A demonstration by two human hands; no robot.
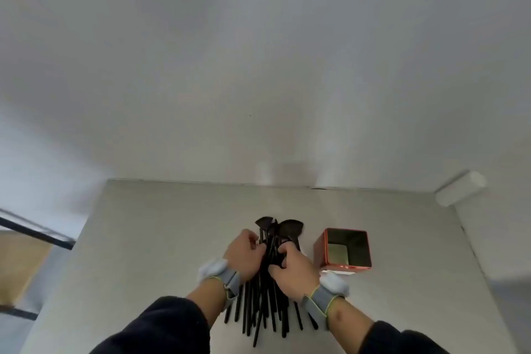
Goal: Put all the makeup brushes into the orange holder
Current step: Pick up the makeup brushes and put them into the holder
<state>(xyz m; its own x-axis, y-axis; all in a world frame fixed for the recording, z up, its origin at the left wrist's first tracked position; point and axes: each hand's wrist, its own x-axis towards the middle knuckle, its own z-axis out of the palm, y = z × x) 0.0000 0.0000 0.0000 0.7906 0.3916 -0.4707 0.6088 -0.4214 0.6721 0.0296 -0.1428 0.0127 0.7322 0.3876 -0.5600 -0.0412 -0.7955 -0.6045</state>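
Observation:
A bundle of several black makeup brushes (265, 307) lies gathered on the grey table (149, 238), handles fanned toward me and dark bristle heads pointing away. My left hand (242, 256) presses the bundle from its left side. From the right, my right hand (293, 270) closes its fingers around the same brushes. The orange holder (346, 248), a square open-topped tin, stands upright just right of my right hand; its inside looks empty.
A white wall rises behind the table's far edge. A white cylinder-like object (459, 188) sits at the table's back right corner. To the left, beyond the table edge, are a dark bar (34, 231) and a brown surface.

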